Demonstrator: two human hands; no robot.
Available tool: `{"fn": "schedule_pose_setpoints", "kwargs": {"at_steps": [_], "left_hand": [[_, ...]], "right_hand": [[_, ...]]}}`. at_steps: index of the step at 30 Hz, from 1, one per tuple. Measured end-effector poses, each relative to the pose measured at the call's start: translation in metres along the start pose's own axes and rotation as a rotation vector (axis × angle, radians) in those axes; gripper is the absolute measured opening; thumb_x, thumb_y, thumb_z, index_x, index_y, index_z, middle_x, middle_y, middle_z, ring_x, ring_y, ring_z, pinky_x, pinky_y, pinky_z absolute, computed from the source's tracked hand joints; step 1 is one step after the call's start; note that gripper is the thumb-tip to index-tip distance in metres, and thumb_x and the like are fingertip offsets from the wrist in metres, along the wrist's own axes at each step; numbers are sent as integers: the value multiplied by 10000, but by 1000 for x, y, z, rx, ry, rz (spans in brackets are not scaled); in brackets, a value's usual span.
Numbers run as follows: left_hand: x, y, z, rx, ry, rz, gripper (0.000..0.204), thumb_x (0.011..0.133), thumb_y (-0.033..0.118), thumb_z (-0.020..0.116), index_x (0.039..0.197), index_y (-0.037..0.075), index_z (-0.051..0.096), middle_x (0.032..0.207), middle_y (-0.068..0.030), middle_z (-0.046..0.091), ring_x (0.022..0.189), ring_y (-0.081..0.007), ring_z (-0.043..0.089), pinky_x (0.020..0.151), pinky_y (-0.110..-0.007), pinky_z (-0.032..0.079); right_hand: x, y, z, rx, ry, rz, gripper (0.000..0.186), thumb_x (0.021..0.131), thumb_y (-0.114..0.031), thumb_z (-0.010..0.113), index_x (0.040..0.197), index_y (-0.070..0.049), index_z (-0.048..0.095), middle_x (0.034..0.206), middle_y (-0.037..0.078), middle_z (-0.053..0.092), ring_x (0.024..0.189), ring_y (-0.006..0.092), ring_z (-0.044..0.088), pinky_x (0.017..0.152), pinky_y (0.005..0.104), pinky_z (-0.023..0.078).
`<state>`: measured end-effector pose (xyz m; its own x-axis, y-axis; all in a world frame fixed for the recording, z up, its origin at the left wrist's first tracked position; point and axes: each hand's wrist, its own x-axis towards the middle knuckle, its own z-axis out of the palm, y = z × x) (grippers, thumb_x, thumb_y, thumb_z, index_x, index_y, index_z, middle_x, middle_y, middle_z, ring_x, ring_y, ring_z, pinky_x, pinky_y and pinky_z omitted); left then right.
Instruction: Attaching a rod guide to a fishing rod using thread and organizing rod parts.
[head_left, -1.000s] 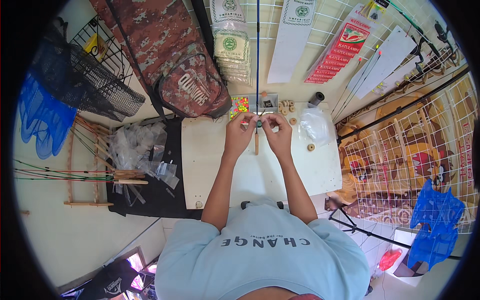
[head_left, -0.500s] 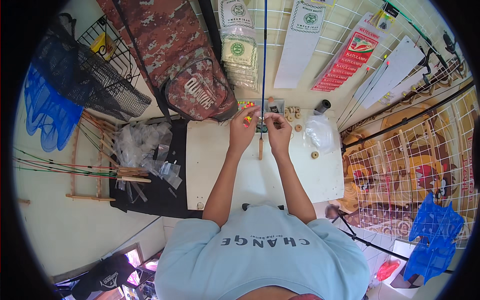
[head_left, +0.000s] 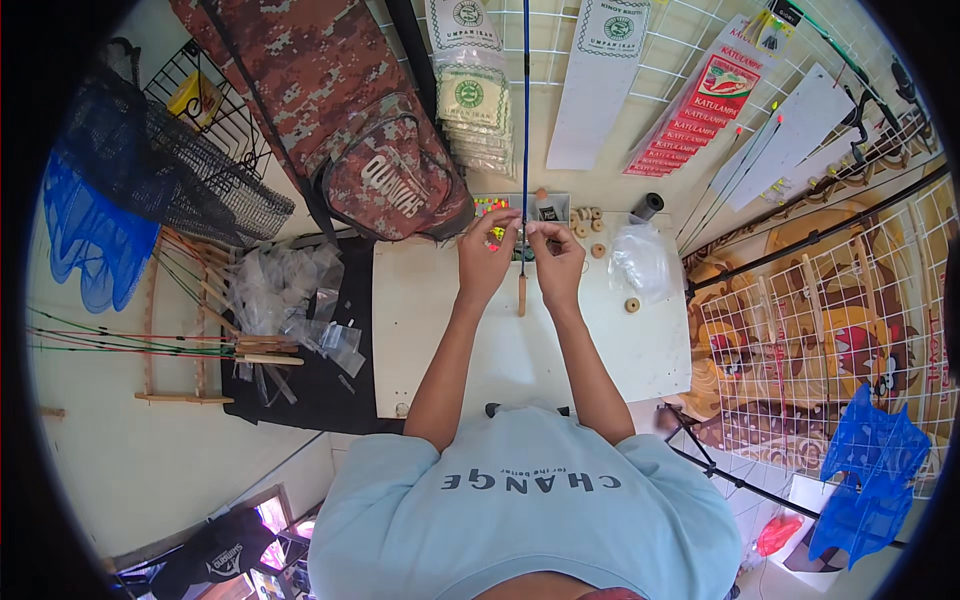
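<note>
A thin dark-blue fishing rod point(head_left: 526, 110) runs straight away from me, its short wooden handle point(head_left: 522, 296) over the white table. My left hand point(head_left: 487, 258) is at the rod's left side, thumb and forefinger pinched together close to the shaft. On the opposite side my right hand point(head_left: 557, 262) makes a similar pinch, its fingertips near the rod too. Whatever lies between the fingertips is too small to make out. Just beyond the hands stands a compartment box point(head_left: 562, 203) with bright coloured pieces, partly hidden by my fingers.
Wooden rings point(head_left: 598, 251) and a clear plastic bag point(head_left: 640, 262) lie on the white table point(head_left: 440, 370) to the right. A camouflage bag point(head_left: 385, 180) leans at back left. Plastic packets point(head_left: 285, 285) lie on black cloth. Hanging packets point(head_left: 470, 100) line the wire grid behind.
My view has shifted slightly. Both hands stay pinched beside the rod, with only small finger movement.
</note>
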<state>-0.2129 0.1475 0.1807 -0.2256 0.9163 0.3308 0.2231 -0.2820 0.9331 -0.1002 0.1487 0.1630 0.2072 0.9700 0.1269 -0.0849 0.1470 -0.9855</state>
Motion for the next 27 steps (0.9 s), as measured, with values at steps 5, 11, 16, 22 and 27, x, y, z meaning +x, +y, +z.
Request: {"fn": "schedule_pose_setpoints", "kwargs": {"at_steps": [5,11,16,22,27], "left_hand": [[2,0,-1,24,-21,30,167,871,85,649,1026,22,649,973,-58,686,820,-73,620,654,-213,453],[5,0,-2,72,-23,76,145,868,84,653,994,14,646,933,-57,683,817,-79,630,651,-216,458],[0,0,-3,69,-4,80,144,861,74,655,992,14,653,910,-72,681,788,-88,628,662,-231,469],[-3,2,-8,84,-40,139,127,854,62,655,970,12,675,885,-77,677,787,-96,616,666,-237,472],[-3,6,-7,49,-43,139,112,862,54,632,957,18,677,872,-83,674,800,-148,630,690,-271,485]], "right_hand": [[1,-5,1,-3,-22,1,158,848,-204,695,888,-52,708,865,24,641,782,84,565,674,238,403],[4,0,4,49,-18,-15,165,844,-170,699,941,-37,715,851,19,656,713,53,523,631,211,402],[1,1,2,82,-40,2,159,843,-150,695,941,-26,712,859,18,673,690,40,478,632,210,397],[-1,-4,1,123,-44,24,143,828,-111,704,932,-12,708,884,32,680,736,53,525,664,210,410],[2,0,-1,118,-43,1,147,810,-98,723,925,-7,705,860,23,671,722,46,508,662,206,408]]}}
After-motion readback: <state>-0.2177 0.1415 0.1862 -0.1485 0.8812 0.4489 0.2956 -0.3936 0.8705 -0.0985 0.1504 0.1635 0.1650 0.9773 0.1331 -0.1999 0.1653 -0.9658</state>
